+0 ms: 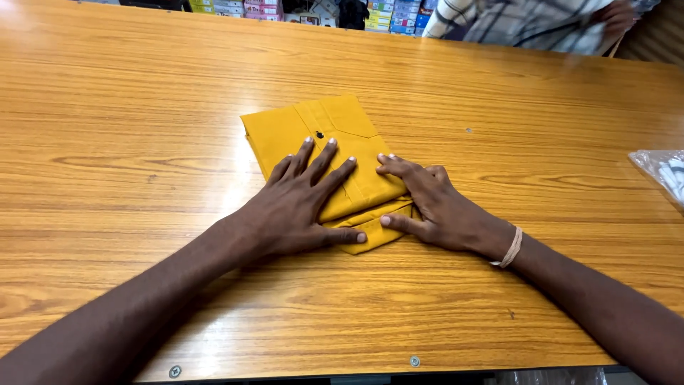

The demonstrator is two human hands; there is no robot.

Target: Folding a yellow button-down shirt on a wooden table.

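A folded mustard-yellow shirt (320, 128) with a small dark button lies on the wooden table (128, 157), near its middle. My left hand (299, 203) rests flat on the shirt's near half, fingers spread and pointing away from me. My right hand (434, 207) lies at the shirt's right edge. Its fingertips touch the top fold and its thumb sits against the lower folded corner. A pale band circles my right wrist. Neither hand grips the cloth; both press on it.
Another person in a checked shirt (527, 21) stands at the far right side of the table. A clear plastic bag (662, 175) lies at the right edge. Stacked coloured boxes (392, 14) line the back.
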